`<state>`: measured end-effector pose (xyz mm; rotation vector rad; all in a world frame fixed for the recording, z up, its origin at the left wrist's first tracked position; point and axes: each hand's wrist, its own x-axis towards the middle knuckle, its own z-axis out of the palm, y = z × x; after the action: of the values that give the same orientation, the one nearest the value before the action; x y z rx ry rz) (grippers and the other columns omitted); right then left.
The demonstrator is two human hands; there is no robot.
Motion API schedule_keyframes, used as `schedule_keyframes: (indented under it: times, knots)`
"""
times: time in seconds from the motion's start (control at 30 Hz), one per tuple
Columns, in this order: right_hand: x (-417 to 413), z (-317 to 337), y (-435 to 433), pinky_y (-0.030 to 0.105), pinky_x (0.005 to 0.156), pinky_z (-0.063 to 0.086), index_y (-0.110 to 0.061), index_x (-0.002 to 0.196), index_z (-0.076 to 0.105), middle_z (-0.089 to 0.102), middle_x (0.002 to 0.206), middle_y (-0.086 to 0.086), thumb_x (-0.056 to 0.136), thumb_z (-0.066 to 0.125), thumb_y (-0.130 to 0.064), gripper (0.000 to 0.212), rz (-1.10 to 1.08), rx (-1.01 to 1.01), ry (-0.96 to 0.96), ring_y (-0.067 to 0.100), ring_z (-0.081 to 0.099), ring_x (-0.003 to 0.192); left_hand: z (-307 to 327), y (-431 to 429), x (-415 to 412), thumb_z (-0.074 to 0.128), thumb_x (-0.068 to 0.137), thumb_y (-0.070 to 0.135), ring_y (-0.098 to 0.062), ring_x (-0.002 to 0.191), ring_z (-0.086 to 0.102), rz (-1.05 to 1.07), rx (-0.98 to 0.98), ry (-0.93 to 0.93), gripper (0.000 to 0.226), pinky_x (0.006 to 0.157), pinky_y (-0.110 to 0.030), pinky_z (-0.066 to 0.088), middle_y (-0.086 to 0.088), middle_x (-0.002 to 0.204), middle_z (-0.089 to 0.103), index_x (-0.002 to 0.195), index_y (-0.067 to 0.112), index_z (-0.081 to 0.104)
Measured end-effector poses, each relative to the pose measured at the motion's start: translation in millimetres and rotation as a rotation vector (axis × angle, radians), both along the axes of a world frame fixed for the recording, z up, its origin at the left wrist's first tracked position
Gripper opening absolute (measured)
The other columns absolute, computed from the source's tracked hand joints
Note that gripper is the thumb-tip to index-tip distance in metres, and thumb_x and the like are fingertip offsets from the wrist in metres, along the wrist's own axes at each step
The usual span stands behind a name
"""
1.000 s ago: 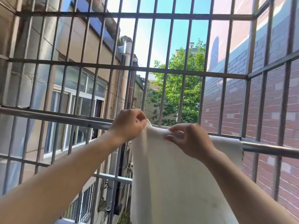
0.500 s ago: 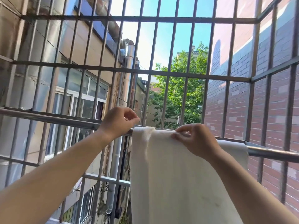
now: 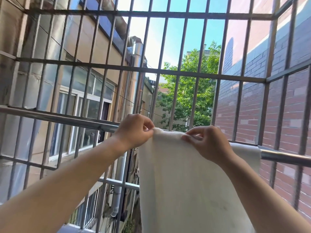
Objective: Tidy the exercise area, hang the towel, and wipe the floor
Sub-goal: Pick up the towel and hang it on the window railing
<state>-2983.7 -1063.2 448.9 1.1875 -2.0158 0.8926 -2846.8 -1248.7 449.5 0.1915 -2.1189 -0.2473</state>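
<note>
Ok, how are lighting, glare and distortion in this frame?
Head view: hard daylight, sky blown white by the roofline; wide-angle lens makes the bars splay toward the edges; towel bright, little texture; left hand and right hand on it reasonably sharp, no motion blur.

- A grey metal window grille [image 3: 168, 14] of upright and crosswise bars filled the view, boxing outward on the left and right.
- Beyond it on the left stood a beige building [image 3: 104, 41] with white-framed windows [image 3: 94, 111].
- A silver duct [image 3: 138, 52] rose at that building's far corner, and a grey drainpipe [image 3: 117, 190] ran down lower along it.
- A red brick wall [image 3: 249, 115] stood on the right, sunlit along its upper part.
- A leafy green tree [image 3: 183, 98] stood between the two buildings, under a clear blue sky [image 3: 175, 34].
</note>
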Motion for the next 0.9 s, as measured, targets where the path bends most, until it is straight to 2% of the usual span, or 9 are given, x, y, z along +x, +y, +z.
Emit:
schedule_keyframes:
  times: [0.1, 0.2, 0.37, 0.43, 0.53, 0.6, 0.7, 0.8, 0.9]
  knots:
    - [3, 1, -1, 0.023, 0.067, 0.047, -0.028, 0.081, 0.075, 0.073, 0.080, -0.009, 0.079, 0.070, -0.041, 0.014, -0.003, -0.016, 0.008, 0.004, 0.066, 0.079, 11, -10, -2, 0.065, 0.086, 0.019, -0.005, 0.076, 0.061, -0.024, 0.083, -0.007, 0.011, 0.071, -0.014, 0.046, 0.009, 0.082, 0.067, 0.095, 0.019, 0.072]
    - [1, 4, 0, 0.021, 0.063, 0.039, -0.024, 0.083, 0.076, 0.073, 0.082, -0.006, 0.081, 0.069, -0.035, 0.013, -0.019, -0.068, 0.010, 0.004, 0.060, 0.072, 23, -25, -4, 0.065, 0.086, 0.015, -0.010, 0.085, 0.061, -0.004, 0.178, 0.000, 0.012, 0.080, -0.023, 0.048, 0.005, 0.090, 0.068, 0.097, 0.017, 0.071]
    - [0, 6, 1, 0.022, 0.065, 0.042, -0.024, 0.085, 0.076, 0.073, 0.083, -0.006, 0.082, 0.068, -0.035, 0.014, -0.030, -0.069, 0.002, 0.009, 0.063, 0.076, 32, -54, -2, 0.069, 0.083, 0.011, -0.017, 0.090, 0.064, -0.073, 0.461, -0.137, 0.018, 0.076, -0.028, 0.055, -0.001, 0.097, 0.066, 0.098, 0.019, 0.064]
    - [1, 5, 1, 0.024, 0.067, 0.046, -0.026, 0.084, 0.075, 0.073, 0.081, -0.006, 0.082, 0.068, -0.037, 0.013, -0.024, -0.043, -0.001, 0.010, 0.064, 0.077, 30, -56, -4, 0.071, 0.081, 0.012, -0.011, 0.086, 0.062, -0.011, 0.364, -0.179, 0.025, 0.069, -0.020, 0.050, 0.002, 0.095, 0.065, 0.102, 0.022, 0.062]
    - [2, 5, 1, 0.025, 0.067, 0.049, -0.031, 0.080, 0.074, 0.065, 0.068, -0.014, 0.079, 0.069, -0.040, 0.011, -0.007, -0.033, 0.000, 0.009, 0.065, 0.075, 22, -42, -2, 0.067, 0.085, 0.015, -0.002, 0.078, 0.059, -0.023, 0.178, -0.033, 0.017, 0.065, -0.015, 0.046, 0.009, 0.090, 0.063, 0.099, 0.024, 0.064]
    - [1, 5, 2, 0.026, 0.067, 0.050, -0.032, 0.078, 0.074, 0.060, 0.063, -0.019, 0.078, 0.070, -0.043, 0.012, -0.002, -0.020, 0.010, 0.008, 0.065, 0.074, 14, -30, 0, 0.063, 0.088, 0.025, -0.001, 0.081, 0.059, -0.141, 0.106, -0.090, 0.012, 0.073, -0.019, 0.050, 0.012, 0.088, 0.062, 0.101, 0.024, 0.065]
    - [0, 1, 5, 0.027, 0.070, 0.052, -0.032, 0.082, 0.074, 0.069, 0.073, -0.011, 0.074, 0.069, -0.052, 0.022, -0.020, 0.040, 0.035, 0.009, 0.065, 0.075, -2, -27, 0, 0.064, 0.084, 0.043, -0.007, 0.099, 0.057, -0.148, -0.054, -0.285, 0.032, 0.089, -0.028, 0.047, 0.010, 0.107, 0.063, 0.113, 0.030, 0.061]
    - [-2, -1, 9, 0.030, 0.074, 0.052, -0.033, 0.094, 0.072, 0.073, 0.087, -0.007, 0.071, 0.068, -0.058, 0.035, -0.067, 0.105, 0.113, 0.017, 0.065, 0.082, -9, -39, 0, 0.063, 0.084, 0.044, -0.011, 0.104, 0.053, -0.048, -0.192, -0.382, 0.043, 0.092, -0.035, 0.045, 0.010, 0.117, 0.058, 0.125, 0.035, 0.051]
    - [-3, -1, 16, 0.030, 0.070, 0.050, -0.035, 0.101, 0.069, 0.072, 0.088, -0.002, 0.073, 0.064, -0.061, 0.039, -0.112, 0.155, 0.166, 0.022, 0.063, 0.087, -5, -46, 1, 0.054, 0.090, 0.043, -0.014, 0.104, 0.054, -0.080, -0.185, -0.407, 0.039, 0.092, -0.038, 0.045, 0.007, 0.114, 0.059, 0.127, 0.030, 0.051]
